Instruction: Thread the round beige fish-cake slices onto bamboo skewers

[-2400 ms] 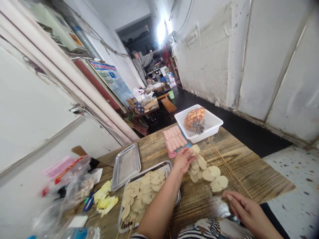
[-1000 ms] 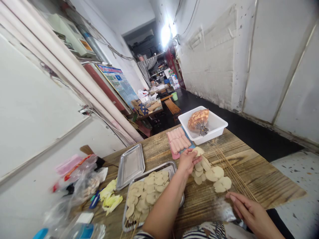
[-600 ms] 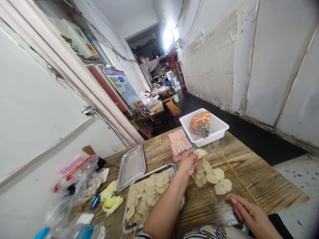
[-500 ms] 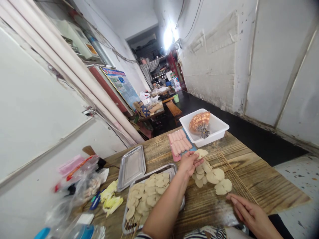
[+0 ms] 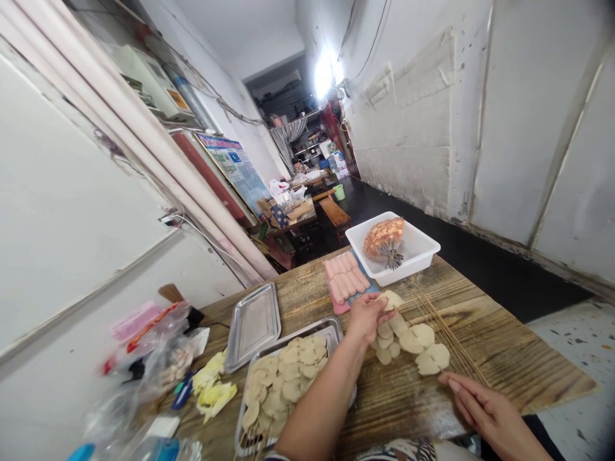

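Note:
My left hand (image 5: 368, 315) is closed on a pale round food slice (image 5: 392, 299) held just above the wooden table (image 5: 509, 358). Right of that hand lie several loose pale slices (image 5: 413, 338). My right hand (image 5: 480, 410) rests at the table's near edge, its fingers pinched on the end of a thin bamboo skewer (image 5: 439, 373) whose tip lies under the nearest slice. A row of bare bamboo skewers (image 5: 444, 330) lies just beyond the slices.
A steel tray (image 5: 331, 328) full of pale slices sits left of my arm, an empty steel tray (image 5: 252, 325) behind it. Pink sausages (image 5: 344, 280) and a white tub (image 5: 418, 253) of skewered food stand farther back. Plastic bags (image 5: 158, 349) and yellow scraps (image 5: 211, 384) clutter the left.
Both hands have stayed almost in place. The left hand still holds its slice; the camera has shifted slightly.

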A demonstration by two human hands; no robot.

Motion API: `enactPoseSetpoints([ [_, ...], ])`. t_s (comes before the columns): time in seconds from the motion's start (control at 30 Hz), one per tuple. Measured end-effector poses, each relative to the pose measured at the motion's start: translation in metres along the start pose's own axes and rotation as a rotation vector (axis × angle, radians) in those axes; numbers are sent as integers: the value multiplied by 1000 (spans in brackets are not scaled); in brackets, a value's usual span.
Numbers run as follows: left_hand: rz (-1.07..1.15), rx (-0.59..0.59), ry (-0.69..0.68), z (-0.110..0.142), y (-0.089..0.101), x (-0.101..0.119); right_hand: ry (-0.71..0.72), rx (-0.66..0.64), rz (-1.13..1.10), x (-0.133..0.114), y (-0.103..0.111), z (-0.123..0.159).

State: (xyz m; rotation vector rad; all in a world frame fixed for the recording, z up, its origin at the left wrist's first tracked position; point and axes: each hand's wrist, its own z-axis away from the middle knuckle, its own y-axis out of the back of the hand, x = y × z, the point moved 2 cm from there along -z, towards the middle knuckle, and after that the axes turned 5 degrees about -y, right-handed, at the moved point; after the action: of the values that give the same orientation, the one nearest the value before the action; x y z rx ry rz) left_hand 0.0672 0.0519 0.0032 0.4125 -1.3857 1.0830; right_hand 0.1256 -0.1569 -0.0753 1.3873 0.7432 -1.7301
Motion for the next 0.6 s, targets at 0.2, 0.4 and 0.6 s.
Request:
enactPoseSetpoints([
  [0.2, -3, 0, -42, 1, -2, 1, 10, -45, -85, -3, 1, 1],
  [0.4, -18, 7, -63, -1, 0, -1, 45, -92, 18, -1, 8, 1],
  [0.6, -59, 10, -107, 0, -1, -2, 36, -71, 51, -5, 8, 2],
])
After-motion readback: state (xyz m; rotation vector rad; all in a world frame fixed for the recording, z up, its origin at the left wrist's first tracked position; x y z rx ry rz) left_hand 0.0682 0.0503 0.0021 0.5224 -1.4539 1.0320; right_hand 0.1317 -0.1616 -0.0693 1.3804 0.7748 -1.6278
